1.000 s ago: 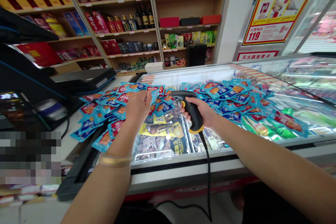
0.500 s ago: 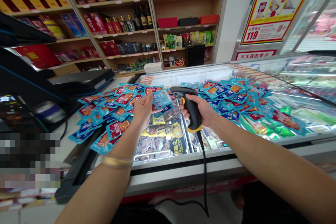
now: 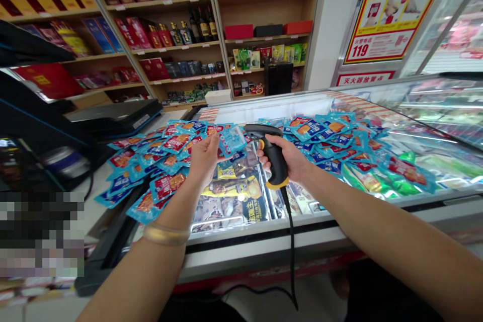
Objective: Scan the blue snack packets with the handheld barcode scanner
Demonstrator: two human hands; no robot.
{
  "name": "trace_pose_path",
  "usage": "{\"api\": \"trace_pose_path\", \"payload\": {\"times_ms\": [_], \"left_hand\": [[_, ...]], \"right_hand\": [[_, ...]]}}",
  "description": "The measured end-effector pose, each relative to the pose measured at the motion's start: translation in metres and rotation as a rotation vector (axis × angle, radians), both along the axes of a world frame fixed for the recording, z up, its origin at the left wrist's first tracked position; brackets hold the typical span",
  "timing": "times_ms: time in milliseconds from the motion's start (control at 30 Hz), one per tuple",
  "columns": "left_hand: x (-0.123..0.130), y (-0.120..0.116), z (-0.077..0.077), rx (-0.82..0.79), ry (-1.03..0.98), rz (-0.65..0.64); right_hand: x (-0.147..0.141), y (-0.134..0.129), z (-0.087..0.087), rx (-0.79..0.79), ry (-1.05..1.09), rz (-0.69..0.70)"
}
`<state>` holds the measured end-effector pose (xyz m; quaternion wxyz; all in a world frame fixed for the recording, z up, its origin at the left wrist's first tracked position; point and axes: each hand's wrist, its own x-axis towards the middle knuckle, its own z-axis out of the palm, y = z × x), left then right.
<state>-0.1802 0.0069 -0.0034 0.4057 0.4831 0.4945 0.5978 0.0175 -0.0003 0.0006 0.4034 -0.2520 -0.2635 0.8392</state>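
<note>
Between the fingers of my left hand [image 3: 204,157] is a small light-blue snack packet [image 3: 231,141], its printed back turned up. My right hand [image 3: 286,157] is wrapped round the grip of a black and yellow barcode scanner [image 3: 275,161]. The scanner's head points left at the packet, a short gap apart. From the grip's lower end a black cable [image 3: 292,241] hangs down over the freezer's front edge. A heap of blue and red snack packets [image 3: 177,142] lies to the left, partly behind my left hand. A second heap of like packets [image 3: 328,136] lies right of the scanner.
Both heaps rest on a glass-topped chest freezer [image 3: 302,221] with yellow and green packages inside. A flat black device [image 3: 113,115] stands on the counter at left. Shelves with boxes and bottles [image 3: 181,35] rise behind, and a poster [image 3: 400,15] hangs at right.
The whole view shifts slightly. My hands, the packet and the scanner keep nearly the same positions relative to one another.
</note>
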Motion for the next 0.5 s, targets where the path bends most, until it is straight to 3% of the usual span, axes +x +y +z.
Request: {"api": "trace_pose_path", "payload": {"times_ms": [167, 267, 367, 500], "left_hand": [[0.006, 0.005, -0.007, 0.061, 0.047, 0.035], [0.02, 0.014, -0.002, 0.15, 0.239, 0.033], [0.048, 0.026, 0.012, 0.311, 0.499, 0.082], [0.105, 0.04, 0.029, 0.439, 0.769, 0.113]], "right_hand": [[0.005, 0.003, 0.004, -0.005, 0.015, -0.056], [0.019, 0.005, 0.013, 0.041, 0.043, -0.15], [0.044, 0.005, 0.023, 0.076, 0.055, -0.245], [0.088, 0.008, 0.03, 0.08, 0.071, -0.361]]}}
